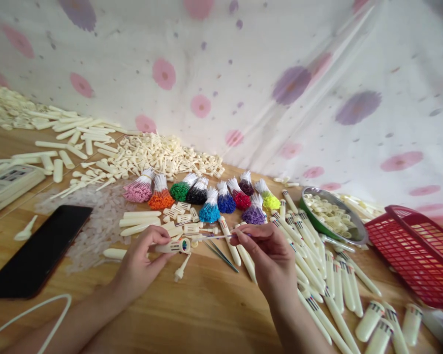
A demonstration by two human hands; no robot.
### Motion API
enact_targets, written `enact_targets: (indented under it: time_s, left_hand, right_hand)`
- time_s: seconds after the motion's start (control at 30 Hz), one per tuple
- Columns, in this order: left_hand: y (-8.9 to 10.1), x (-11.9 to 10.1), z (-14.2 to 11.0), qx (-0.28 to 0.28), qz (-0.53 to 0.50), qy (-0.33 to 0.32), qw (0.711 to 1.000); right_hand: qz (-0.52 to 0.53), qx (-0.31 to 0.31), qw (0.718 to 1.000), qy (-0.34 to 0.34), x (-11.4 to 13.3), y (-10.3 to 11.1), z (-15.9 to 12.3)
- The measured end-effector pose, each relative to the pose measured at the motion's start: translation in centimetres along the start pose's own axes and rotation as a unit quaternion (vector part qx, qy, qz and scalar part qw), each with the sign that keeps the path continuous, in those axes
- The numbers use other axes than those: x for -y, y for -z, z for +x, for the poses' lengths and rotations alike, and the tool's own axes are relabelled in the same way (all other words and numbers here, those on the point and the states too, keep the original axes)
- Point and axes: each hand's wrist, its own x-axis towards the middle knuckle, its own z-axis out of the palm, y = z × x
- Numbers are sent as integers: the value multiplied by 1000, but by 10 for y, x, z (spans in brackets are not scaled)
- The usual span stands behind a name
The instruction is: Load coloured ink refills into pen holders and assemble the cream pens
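My left hand (pixel 142 258) pinches a short cream slotted pen barrel (pixel 173 246), its open end turned right, with coloured bits showing inside. In the fingertips of my right hand (pixel 269 258) is a thin white pen refill (pixel 216 237) with a purplish end, pointing left towards the barrel. Whether the refill's tip touches the barrel I cannot tell. Just below the barrel lies a small cream pen part with a stem (pixel 182 268). Tweezers (pixel 221 256) rest on the wooden table (pixel 206 305) between my hands. Beyond them stand several bundles of coloured refills, including purple (pixel 254 211) and light blue (pixel 209 212).
Multicolour pens (pixel 313 255) cover the right side, near a green-sided bowl (pixel 310 221) of cream parts and a red basket (pixel 417 250). On the left are a black phone (pixel 40 250), clear plastic pieces (pixel 92 231) and a power strip (pixel 13 184). Cream parts (pixel 162 152) pile behind.
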Motion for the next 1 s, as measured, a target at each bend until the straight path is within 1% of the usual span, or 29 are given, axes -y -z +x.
enact_targets:
  time_s: [0.07,0.13,0.63,0.83,1.0]
  left_hand:
    - [0,1,-1,3,-2,1,1000]
    - [0,2,-2,7,-3,-1,1000]
    - [-3,4,-4,17,-24,24,999]
    - [-2,4,-4,29,-18,21,999]
    - [-2,1,-3,33,-23,27,999]
  right_hand:
    - [2,-8,1000,5,1,1,-1]
    - [0,-4,1000,1,2,1,-2]
    - [-10,48,996,-78,-7,-15,-4]
    - [-5,54,996,-71,-9,-15,-4]
    - [-22,52,996,-63,-9,-14,-4]
